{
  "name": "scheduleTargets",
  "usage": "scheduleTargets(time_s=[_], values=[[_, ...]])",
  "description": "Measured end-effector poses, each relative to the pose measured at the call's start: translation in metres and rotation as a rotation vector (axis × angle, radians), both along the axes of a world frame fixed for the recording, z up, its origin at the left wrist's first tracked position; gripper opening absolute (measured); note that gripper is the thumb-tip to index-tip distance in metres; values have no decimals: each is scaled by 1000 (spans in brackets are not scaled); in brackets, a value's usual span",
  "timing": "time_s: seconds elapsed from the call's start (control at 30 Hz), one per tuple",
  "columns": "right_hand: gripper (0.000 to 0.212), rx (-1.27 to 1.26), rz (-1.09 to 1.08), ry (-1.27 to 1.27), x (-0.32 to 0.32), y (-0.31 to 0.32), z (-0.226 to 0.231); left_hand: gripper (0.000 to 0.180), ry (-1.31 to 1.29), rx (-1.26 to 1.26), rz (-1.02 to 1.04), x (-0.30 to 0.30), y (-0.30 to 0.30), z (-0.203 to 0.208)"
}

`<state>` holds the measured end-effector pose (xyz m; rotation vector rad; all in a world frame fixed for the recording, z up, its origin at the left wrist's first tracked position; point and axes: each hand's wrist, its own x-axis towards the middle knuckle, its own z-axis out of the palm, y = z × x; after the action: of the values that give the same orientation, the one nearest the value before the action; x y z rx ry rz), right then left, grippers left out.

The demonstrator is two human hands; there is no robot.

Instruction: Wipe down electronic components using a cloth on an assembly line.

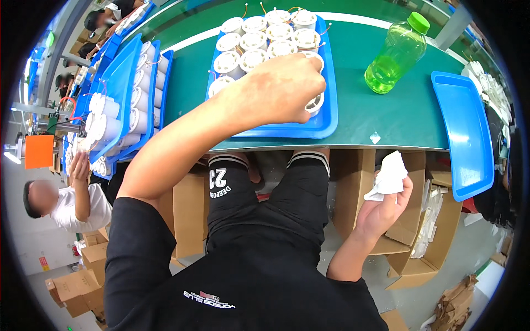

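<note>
My left hand (284, 88) reaches across a blue tray (309, 131) on the green workbench. Its fingers are curled closed over the tray's right side, and whatever they grip is hidden beneath. Rows of white round plastic housings (253, 41) fill the tray, several with thin orange or red wires sticking out; the hand and forearm cover some of them. A white spoked housing (314, 103) shows just under my fingers. Off the bench's front edge, at the right, my right hand (381, 212) is closed around a crumpled white tissue (389, 176).
A clear bottle of green liquid (386, 63) stands right of the tray. An empty blue tray (466, 138) overhangs the bench's right end. Stacked blue trays of white housings (138, 99) stand left, near a co-worker (83, 204). Cardboard boxes (353, 193) sit below.
</note>
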<state>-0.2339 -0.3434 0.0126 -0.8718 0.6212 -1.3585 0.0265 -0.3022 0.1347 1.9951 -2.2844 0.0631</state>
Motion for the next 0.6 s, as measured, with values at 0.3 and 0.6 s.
scheduleTargets(time_s=[0.3,0.6], values=[[30,-4,30,67,2,4,-19,52,22,-293,-15,18,17,-9],[28,-22,160,101,15,5,-12,41,-128,-108,517,139,202,116]])
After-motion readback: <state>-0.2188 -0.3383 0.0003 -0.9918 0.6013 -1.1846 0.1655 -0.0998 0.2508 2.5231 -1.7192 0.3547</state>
